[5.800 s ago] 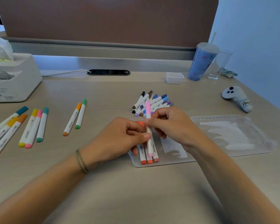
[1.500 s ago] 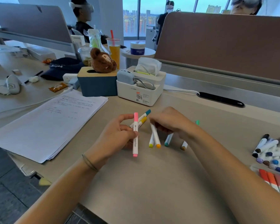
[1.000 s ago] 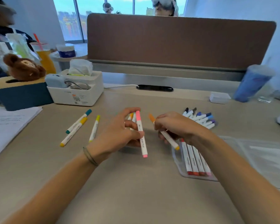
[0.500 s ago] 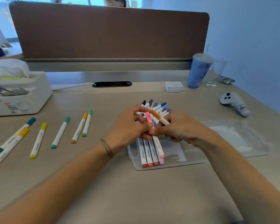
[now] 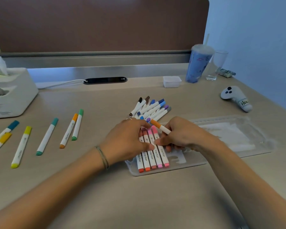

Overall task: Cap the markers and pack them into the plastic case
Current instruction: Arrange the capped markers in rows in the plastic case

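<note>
A clear plastic case point(image 5: 175, 168) lies open on the desk, with several capped markers point(image 5: 151, 156), red through pink, side by side in its left half. My left hand point(image 5: 127, 142) rests on top of them, thumb against the pink ones. My right hand point(image 5: 182, 136) grips an orange-capped marker point(image 5: 159, 126) that points up and left, and its fingertips touch the rightmost pink marker. A pile of blue, purple and brown markers point(image 5: 151, 109) sits just behind the case. The case's other half point(image 5: 238, 138) lies to the right with no markers in it.
Loose markers lie on the left: an orange point(image 5: 68, 131) and green point(image 5: 78, 124) pair, a teal one point(image 5: 47, 136), a yellow one point(image 5: 21, 146), two more at the edge. Tissue box point(image 5: 12, 95), white tub point(image 5: 172, 81), blue cup point(image 5: 198, 63), glass point(image 5: 216, 65), white controller point(image 5: 236, 98).
My view swung from the left side of the desk back to the case. The pink marker my left hand carried now lies in the case. The orange marker stays in my right hand.
</note>
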Demonstrator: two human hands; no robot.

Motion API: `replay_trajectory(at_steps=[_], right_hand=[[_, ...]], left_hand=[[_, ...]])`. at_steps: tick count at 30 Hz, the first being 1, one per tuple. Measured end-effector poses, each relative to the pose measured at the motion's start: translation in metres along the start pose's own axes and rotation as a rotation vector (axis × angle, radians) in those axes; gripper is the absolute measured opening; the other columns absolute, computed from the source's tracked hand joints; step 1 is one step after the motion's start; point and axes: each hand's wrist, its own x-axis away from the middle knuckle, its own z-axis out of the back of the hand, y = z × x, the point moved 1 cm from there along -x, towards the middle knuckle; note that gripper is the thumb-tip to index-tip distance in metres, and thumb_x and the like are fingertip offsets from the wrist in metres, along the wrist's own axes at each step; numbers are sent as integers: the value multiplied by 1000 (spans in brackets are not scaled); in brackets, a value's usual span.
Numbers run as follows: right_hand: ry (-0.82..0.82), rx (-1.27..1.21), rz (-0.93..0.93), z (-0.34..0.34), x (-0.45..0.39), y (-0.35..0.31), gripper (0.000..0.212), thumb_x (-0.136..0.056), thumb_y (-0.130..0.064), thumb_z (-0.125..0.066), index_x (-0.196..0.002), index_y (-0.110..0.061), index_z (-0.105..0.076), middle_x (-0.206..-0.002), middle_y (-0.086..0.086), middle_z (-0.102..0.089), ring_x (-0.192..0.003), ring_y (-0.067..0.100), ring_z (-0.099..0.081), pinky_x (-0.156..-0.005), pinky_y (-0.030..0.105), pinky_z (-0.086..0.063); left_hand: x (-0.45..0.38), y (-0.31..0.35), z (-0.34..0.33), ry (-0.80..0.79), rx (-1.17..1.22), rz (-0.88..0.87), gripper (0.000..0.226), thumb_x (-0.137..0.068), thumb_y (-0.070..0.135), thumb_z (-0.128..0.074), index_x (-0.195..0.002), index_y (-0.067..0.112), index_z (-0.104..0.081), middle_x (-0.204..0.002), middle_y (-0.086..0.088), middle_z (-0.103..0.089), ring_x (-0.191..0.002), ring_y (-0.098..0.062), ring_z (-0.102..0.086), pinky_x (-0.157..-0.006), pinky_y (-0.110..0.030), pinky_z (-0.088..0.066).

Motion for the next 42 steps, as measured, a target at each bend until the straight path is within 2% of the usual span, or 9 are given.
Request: replay_trajectory(at_steps=[9, 16, 21, 24, 28, 32, 35, 39, 42], right_hand=[[82, 148, 10, -3, -2, -1, 19, -85, -36, -81, -87, -20, -71, -73, 1, -71, -63, 13, -65, -65, 28, -55], [175, 55, 138, -2, 11, 7, 20, -76, -37, -87, -77, -20, -76, -77, 2, -73, -73, 17, -67, -70, 33, -54], [110, -198, 151, 10, 21, 15, 23, -95, -39, -68, -86, -21, -79, -76, -1, -77, -72, 11, -71, -78, 32, -56], [38, -363, 100, 17, 25, 19, 27, -103, -31, -56, -99, -18, -79, -84, 3, -80, -89, 26, -75, -89, 44, -60], [-15, -305, 99, 17, 21, 19, 15, -96, -24, -69, -99, -17, -81, -87, 4, -80, -81, 30, -71, -84, 43, -61], [-21, -288, 15, 14, 17, 19, 11, -90, -20, -76, -93, -10, -81, -82, 7, -79, -72, 19, -71, -78, 36, -63], [-22, -271, -28, 12, 14, 18, 13, -91, -18, -76, -93, -5, -78, -77, 6, -79, -68, 17, -74, -78, 36, -65], [3, -201, -52, 7, 7, 13, 20, -92, -23, -75, -92, -3, -76, -74, 6, -78, -75, 24, -78, -86, 43, -63], [36, -86, -56, 5, 3, 10, 21, -91, -29, -76, -84, -9, -76, -69, 2, -76, -61, 15, -70, -76, 35, -62]], left_hand=[[-8, -2, 6, -62, 29, -22, 54, -82, 45, -76, -131, 36, -55, -107, 14, -61, -98, -7, -59, -84, -26, -51], [-23, 6, 9, 79, 589, 32, 11, -95, 30, -66, -97, 21, -72, -72, 0, -74, -58, -7, -67, -58, -18, -53], [-27, 7, 13, 47, 661, 40, 10, -97, 15, -63, -97, 14, -73, -72, -5, -72, -55, -7, -65, -55, -17, -51], [-28, 6, 13, 16, 667, 47, 12, -98, 13, -61, -98, 17, -72, -80, -10, -75, -58, -8, -66, -58, -20, -54], [-28, 9, 11, 10, 665, 34, 15, -99, 11, -59, -101, 19, -72, -76, -2, -74, -62, -8, -68, -61, -20, -58], [-28, 6, 6, 42, 442, -5, 20, -93, 20, -68, -110, 30, -67, -89, 5, -71, -74, -9, -71, -64, -18, -57], [-25, 4, 10, 27, 133, -33, 18, -85, 33, -77, -98, 31, -65, -89, 9, -66, -82, -8, -65, -71, -19, -52], [-19, 1, 13, -202, -50, -46, 35, -73, 52, -81, -82, 26, -60, -86, 8, -67, -82, -8, -63, -78, -32, -56], [-17, 2, 12, -273, -136, -61, 42, -71, 61, -78, -86, 27, -57, -93, 8, -68, -88, -10, -63, -82, -36, -57]])
